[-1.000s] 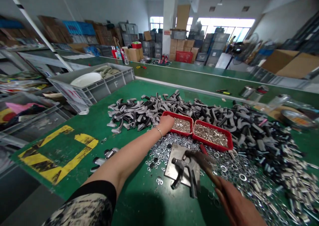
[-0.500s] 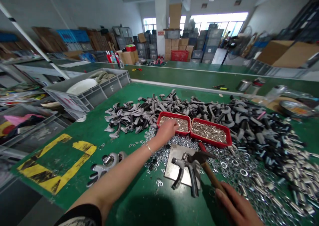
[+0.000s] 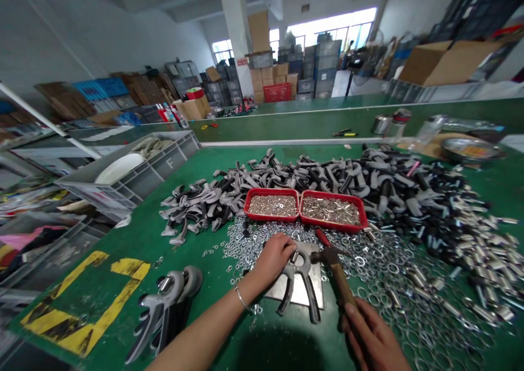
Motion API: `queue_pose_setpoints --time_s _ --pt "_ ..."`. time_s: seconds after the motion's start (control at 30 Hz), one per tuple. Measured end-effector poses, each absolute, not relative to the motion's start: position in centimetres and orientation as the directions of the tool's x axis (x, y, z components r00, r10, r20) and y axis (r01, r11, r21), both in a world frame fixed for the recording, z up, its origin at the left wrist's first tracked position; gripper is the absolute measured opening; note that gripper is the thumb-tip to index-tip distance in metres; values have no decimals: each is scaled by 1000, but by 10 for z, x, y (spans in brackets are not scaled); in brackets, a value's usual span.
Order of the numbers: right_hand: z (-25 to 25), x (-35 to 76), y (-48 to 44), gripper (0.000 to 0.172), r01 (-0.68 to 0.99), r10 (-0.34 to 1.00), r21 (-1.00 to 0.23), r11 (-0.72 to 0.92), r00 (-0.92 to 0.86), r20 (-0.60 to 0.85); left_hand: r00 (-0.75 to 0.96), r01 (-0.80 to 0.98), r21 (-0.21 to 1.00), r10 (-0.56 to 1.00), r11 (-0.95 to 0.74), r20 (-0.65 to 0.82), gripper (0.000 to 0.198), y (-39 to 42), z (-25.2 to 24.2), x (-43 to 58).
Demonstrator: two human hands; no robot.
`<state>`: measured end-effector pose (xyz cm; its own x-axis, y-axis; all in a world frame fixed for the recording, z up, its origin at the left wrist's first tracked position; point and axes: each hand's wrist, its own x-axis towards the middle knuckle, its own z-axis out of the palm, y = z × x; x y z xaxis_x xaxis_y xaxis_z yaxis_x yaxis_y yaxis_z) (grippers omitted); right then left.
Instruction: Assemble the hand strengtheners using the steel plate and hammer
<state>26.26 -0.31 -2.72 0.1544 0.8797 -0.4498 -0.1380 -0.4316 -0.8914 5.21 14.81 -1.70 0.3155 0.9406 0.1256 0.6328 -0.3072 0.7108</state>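
My left hand [image 3: 278, 259] is closed around the top of a grey hand grip [image 3: 297, 286], which lies on a square steel plate [image 3: 316, 286]. My right hand [image 3: 372, 338] holds a wooden-handled hammer [image 3: 339, 278] upright, its head just right of the grip. Steel washers [image 3: 245, 245] lie scattered around the plate. Beyond it stand a red tray of small washers [image 3: 272, 205] and a red tray of short metal pins [image 3: 331, 211]. Grey-and-black grip handles [image 3: 196, 210] are heaped behind the trays. Several assembled grips [image 3: 164, 305] lie at the lower left.
The work sits on a green bench with yellow-and-black tape marks [image 3: 84, 305]. A grey crate [image 3: 139, 180] stands at its left edge. Metal pins [image 3: 478, 256] are spread at the right, and a steel bowl [image 3: 470, 150] sits at the far right.
My left hand has moved from the left red tray down to the grip on the plate. The hammer has come closer to the grip, and my view has turned left, showing more of the assembled grips.
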Motion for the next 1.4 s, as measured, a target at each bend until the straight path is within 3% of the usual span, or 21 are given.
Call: queue_pose_setpoints --time_s 0.27,0.33,0.47,0.53,0.67,0.77,0.87,0.93,1.0,1.1,1.23,1.33,1.4 --pt "-36 267 -1 40 -110 893 -892 -439 60 -447 349 702 624 930 -343 118 19 146 -19 55" --pt "-39 266 -2 40 -81 900 -900 -429 48 -433 415 744 504 894 -439 166 17 145 -21 54" --pt "-37 264 -6 40 -70 904 -907 -416 76 -420 633 720 149 730 -677 258 22 145 -32 48" --pt "-32 268 -5 44 -51 908 -914 -402 109 -405 692 681 71 672 -729 264 25 146 -37 45" --pt "-8 289 12 48 236 956 -926 -294 58 -288 686 688 96 688 -719 236 19 145 -35 45" --pt "18 305 31 44 521 986 -848 -94 -67 -151 550 773 212 799 -597 242 18 133 -22 44" --pt "39 309 42 46 649 994 -757 71 -112 -3 401 811 336 873 -479 278 22 111 -9 34" --pt "45 305 47 49 699 988 -699 151 -129 85 416 807 342 874 -482 251 24 97 -3 26" --pt "45 299 56 47 754 978 -629 189 -199 55 476 807 302 862 -507 176 25 90 -1 21" --pt "40 291 72 40 790 934 -582 195 -331 -137 520 819 232 850 -524 84 14 91 -2 19" --pt "38 288 83 43 776 948 -596 208 -311 -74 534 820 184 840 -541 92 12 99 -5 21" --pt "36 290 73 44 828 929 -521 207 -333 -160 543 819 154 834 -552 99 9 100 -9 22" --pt "35 294 61 43 814 909 -535 224 -372 -185 542 825 123 834 -551 102 8 100 -12 22"
